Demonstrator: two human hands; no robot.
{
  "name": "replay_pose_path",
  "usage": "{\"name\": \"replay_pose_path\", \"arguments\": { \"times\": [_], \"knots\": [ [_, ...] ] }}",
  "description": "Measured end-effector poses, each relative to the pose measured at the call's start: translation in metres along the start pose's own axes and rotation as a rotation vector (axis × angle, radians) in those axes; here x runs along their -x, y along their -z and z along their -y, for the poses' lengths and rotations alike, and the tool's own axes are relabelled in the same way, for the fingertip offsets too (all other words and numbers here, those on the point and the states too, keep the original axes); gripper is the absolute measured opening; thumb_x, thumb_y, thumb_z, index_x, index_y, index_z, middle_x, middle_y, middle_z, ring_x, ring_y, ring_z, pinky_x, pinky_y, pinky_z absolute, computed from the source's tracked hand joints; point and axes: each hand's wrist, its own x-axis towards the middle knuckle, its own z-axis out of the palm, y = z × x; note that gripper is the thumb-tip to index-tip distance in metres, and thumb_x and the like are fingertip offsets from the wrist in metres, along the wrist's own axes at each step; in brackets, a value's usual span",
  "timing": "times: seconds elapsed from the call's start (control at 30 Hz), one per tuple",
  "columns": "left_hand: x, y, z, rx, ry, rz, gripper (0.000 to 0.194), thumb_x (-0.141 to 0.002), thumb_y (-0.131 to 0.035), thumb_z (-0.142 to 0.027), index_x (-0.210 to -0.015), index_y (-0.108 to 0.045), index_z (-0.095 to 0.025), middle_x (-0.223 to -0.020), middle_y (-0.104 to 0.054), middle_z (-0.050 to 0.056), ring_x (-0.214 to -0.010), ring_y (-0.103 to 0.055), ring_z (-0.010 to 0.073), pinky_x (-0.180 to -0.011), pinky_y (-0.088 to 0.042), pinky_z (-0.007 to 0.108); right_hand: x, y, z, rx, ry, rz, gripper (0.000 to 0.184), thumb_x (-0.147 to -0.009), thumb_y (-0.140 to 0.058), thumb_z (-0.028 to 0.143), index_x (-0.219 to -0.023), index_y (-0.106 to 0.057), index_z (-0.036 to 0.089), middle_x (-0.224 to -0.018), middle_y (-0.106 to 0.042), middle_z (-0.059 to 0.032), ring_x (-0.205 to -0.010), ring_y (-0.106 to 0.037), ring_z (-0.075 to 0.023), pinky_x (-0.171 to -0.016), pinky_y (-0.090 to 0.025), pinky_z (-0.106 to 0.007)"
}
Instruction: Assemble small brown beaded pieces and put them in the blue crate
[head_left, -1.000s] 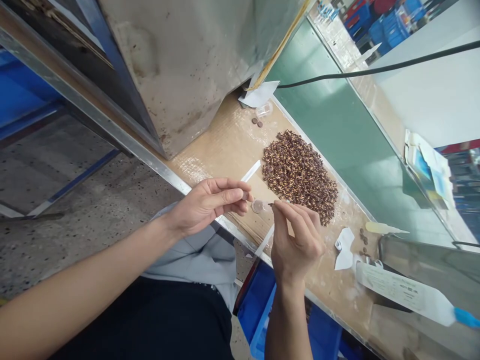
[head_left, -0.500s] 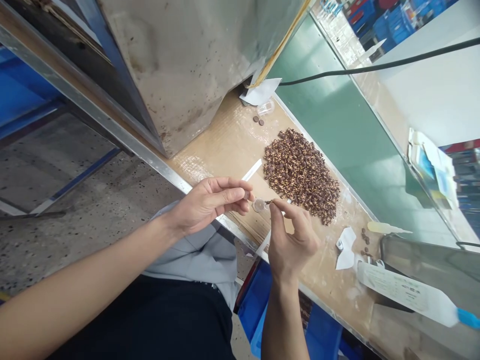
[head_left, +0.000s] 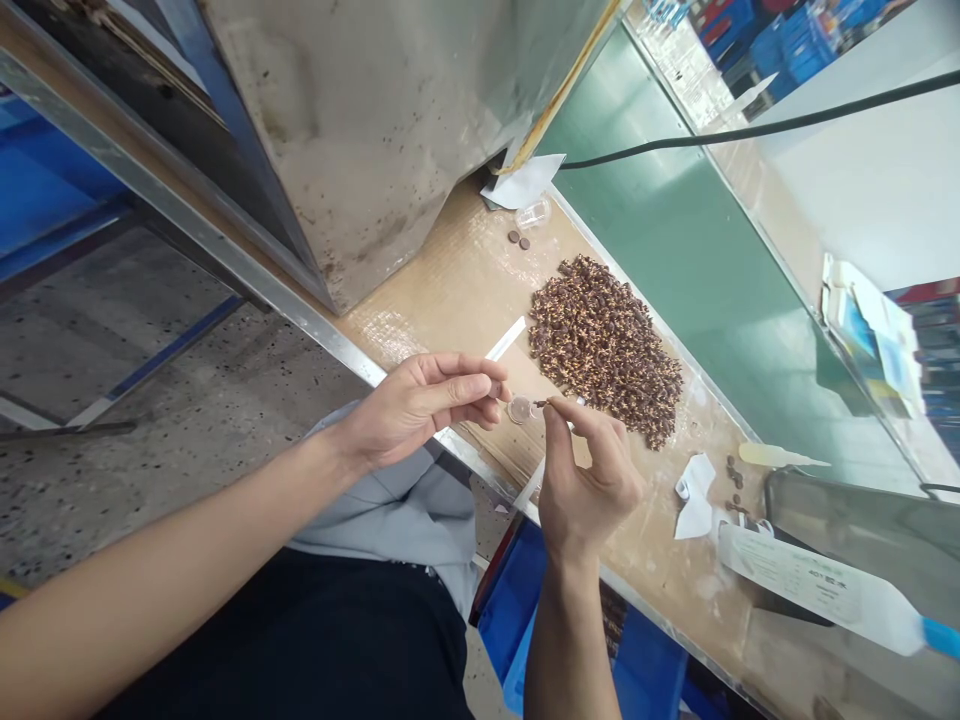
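On the tabletop (head_left: 442, 345) beside a green panel, the left hand (head_left: 424, 402) has a narrow grip on a small dark piece (head_left: 495, 391), and a clear round disc (head_left: 520, 410) sits just beyond those fingertips. The right hand (head_left: 589, 480) has an equally narrow grip on a thin dark sliver (head_left: 540, 404), whose tip lies just beside the disc. A heap of brown granules (head_left: 606, 350) lies near the right hand, and two white plastic strips (head_left: 506, 338) lie close by.
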Motion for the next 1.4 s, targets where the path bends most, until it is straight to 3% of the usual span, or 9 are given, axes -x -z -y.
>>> {"name": "replay_pose_path", "arguments": {
  "times": [0.13,0.57,0.8,1.4],
  "knots": [
    [0.000,0.001,0.001,0.004,0.002,0.004,0.022,-0.100,-0.103,-0.031,-0.116,-0.097,-0.017,-0.112,-0.091,0.011,-0.090,-0.086,0.0155,-0.090,-0.071,0.024,-0.003,0.002,-0.002,0.004,0.027,-0.044,0.011,-0.114,-0.085,0.016,-0.118,-0.089,0.026,-0.107,-0.092,-0.0023,-0.097,-0.085,-0.0229,-0.094,-0.067,-0.040],
    [0.000,-0.001,0.000,0.011,0.001,0.012,0.021,-0.100,-0.103,-0.032,-0.115,-0.098,-0.017,-0.111,-0.091,0.011,-0.090,-0.085,0.0158,-0.089,-0.072,0.024,-0.008,-0.002,-0.009,0.077,0.150,-0.008,0.017,-0.117,-0.080,0.012,-0.118,-0.088,0.027,-0.110,-0.093,-0.0022,-0.100,-0.084,-0.0240,-0.096,-0.066,-0.043],
    [0.000,0.000,-0.001,-0.005,-0.004,0.008,0.021,-0.101,-0.102,-0.032,-0.115,-0.097,-0.017,-0.112,-0.091,0.012,-0.090,-0.085,0.0171,-0.089,-0.073,0.027,-0.008,-0.002,-0.003,0.004,-0.005,-0.038,0.008,-0.115,-0.086,0.018,-0.116,-0.090,0.025,-0.108,-0.092,-0.0032,-0.097,-0.083,-0.0235,-0.092,-0.066,-0.040],
    [0.000,0.000,0.002,0.018,-0.020,-0.001,0.017,-0.101,-0.103,-0.029,-0.113,-0.097,-0.019,-0.110,-0.092,0.009,-0.090,-0.087,0.0170,-0.090,-0.074,0.027,0.000,-0.004,-0.009,-0.003,-0.104,-0.058,0.008,-0.116,-0.084,0.028,-0.114,-0.092,0.026,-0.106,-0.091,-0.0047,-0.093,-0.081,-0.0246,-0.092,-0.065,-0.042]
  ]
}}
